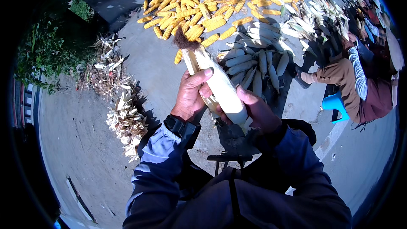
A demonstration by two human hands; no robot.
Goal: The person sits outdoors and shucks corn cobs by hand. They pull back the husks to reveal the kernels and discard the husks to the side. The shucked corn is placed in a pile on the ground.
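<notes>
Sunlit concrete yard [161, 72], husked cobs [220, 4] spread beyond. Unhusked cob [220, 85] held up before chest. Left hand [191, 95] curled closed around upper husk, thumb on top; right hand [258, 111] clasps base. Best: steady base, peel husk strips from silk end down.

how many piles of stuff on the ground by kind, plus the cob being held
Piles of husked yellow cobs: 1
Piles of unhusked pale cobs: 1
Piles of stripped dry husks: 1
Unhusked cob in hand, gripped by the left hand and right hand: 1
Total: 4
</notes>
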